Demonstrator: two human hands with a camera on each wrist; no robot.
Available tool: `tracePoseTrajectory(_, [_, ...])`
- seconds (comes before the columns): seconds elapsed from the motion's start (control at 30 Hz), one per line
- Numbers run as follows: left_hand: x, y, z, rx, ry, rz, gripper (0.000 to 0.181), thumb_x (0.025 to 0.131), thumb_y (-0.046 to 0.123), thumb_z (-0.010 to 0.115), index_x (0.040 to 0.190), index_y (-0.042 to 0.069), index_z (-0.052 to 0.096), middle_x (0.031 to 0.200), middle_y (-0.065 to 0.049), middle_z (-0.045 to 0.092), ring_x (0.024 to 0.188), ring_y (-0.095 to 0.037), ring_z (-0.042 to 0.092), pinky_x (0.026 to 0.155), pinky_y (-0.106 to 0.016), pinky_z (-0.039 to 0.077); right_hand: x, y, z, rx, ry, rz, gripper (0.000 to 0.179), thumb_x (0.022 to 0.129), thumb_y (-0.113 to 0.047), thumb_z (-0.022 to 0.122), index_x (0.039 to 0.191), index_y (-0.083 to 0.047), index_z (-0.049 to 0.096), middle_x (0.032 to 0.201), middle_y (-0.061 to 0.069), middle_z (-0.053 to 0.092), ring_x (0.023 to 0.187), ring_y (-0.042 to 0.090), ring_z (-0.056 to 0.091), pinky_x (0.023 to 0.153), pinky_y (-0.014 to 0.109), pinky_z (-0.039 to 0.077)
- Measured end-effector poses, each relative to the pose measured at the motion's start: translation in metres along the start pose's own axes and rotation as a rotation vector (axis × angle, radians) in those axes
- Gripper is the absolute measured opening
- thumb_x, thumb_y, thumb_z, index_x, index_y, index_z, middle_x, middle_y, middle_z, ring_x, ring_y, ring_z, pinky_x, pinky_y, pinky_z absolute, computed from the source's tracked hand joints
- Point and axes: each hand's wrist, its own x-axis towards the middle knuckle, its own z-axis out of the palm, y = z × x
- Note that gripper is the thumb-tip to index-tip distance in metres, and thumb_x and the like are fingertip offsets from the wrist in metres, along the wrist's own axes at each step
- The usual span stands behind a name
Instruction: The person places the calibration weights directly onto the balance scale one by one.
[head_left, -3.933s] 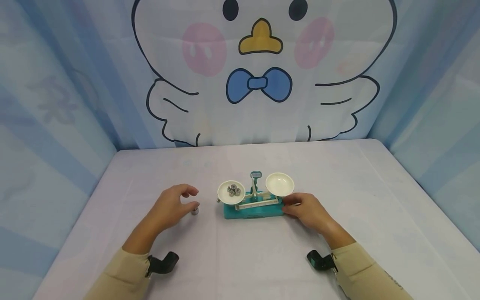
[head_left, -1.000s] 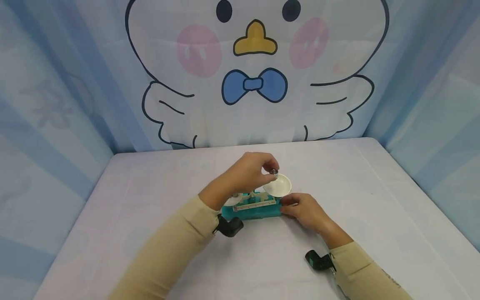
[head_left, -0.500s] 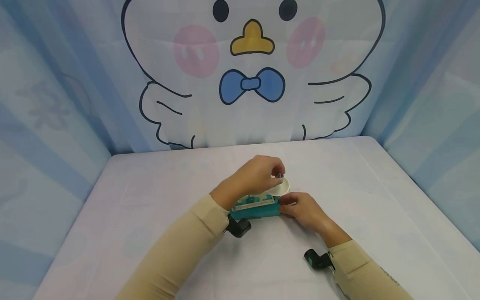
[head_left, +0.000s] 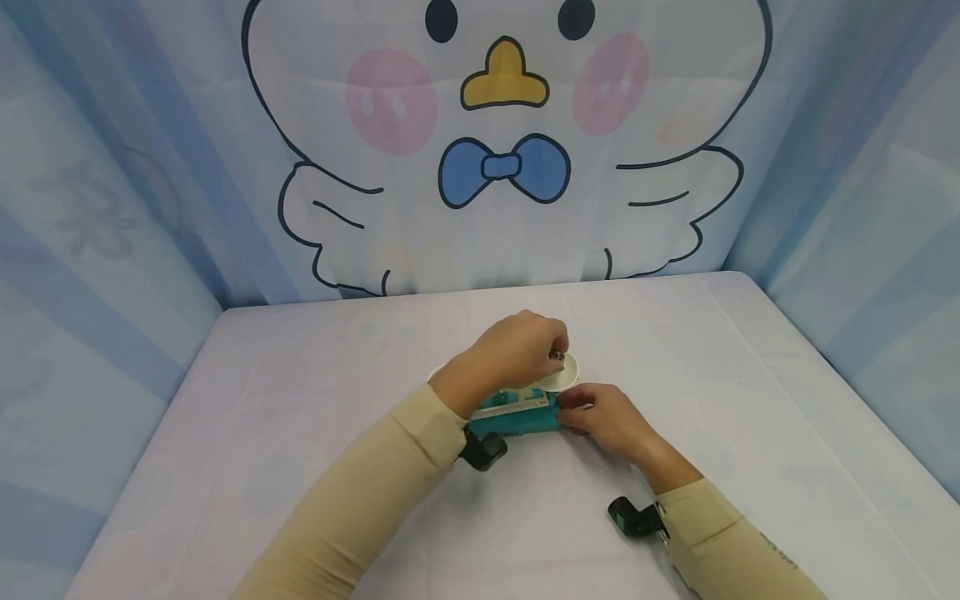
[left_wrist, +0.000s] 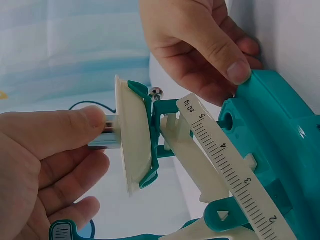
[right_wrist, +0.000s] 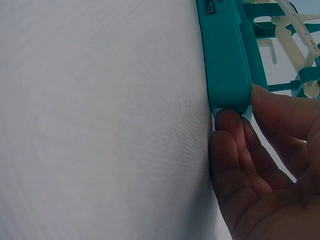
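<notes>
A small teal and white balance scale (head_left: 513,423) stands on the table. My left hand (head_left: 521,348) reaches across it and pinches a shiny metal weight (left_wrist: 111,134) between thumb and fingers. In the left wrist view, the weight's end is right at the inside of the white right-hand pan (left_wrist: 134,150). My right hand (head_left: 607,419) grips the right end of the teal base; in the right wrist view the thumb is on one side of the base (right_wrist: 225,65), fingers at its end. The left-hand pan (head_left: 433,372) is mostly hidden behind my left wrist.
A pale cloth covers the table (head_left: 300,367). Printed curtains (head_left: 510,233) enclose its back and both sides. A black wrist camera (head_left: 483,451) on my left arm hangs close in front of the scale's base; another camera (head_left: 633,518) sits on the right wrist.
From the table at left, my left hand has picked up the weight and carried it to the right-hand pan, lowering slightly in the last half second. My right hand stays on the base.
</notes>
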Motion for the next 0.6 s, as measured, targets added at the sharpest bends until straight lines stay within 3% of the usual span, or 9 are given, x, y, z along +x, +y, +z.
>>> tracePoseTrajectory(0.2, [0.0008, 0.0014, 0.0001, 0.038, -0.025, -0.027, 0.023, 0.096, 0.023, 0.07, 0.116, 0.012, 0.071, 0.105, 0.002, 0.071, 0.088, -0.009, 0.062, 0.081, -0.024, 0.051, -0.0002, 0.0005, 0.0003, -0.005, 0.003, 0.007, 0.033, 0.093, -0.011, 0.069, 0.121, 0.006, 0.066, 0.113, 0.014, 0.069, 0.099, 0.024, 0.065, 0.081, 0.037, 0.056])
tracePoseTrajectory(0.6, [0.0, 0.0004, -0.0027, 0.015, -0.04, -0.058, 0.029, 0.095, 0.025, 0.071, 0.122, 0.013, 0.07, 0.116, 0.0, 0.07, 0.099, -0.013, 0.063, 0.089, -0.027, 0.051, 0.0019, 0.0028, -0.0006, 0.015, 0.011, -0.01, 0.026, 0.091, -0.008, 0.071, 0.113, 0.006, 0.069, 0.106, 0.012, 0.071, 0.092, 0.022, 0.066, 0.076, 0.034, 0.055])
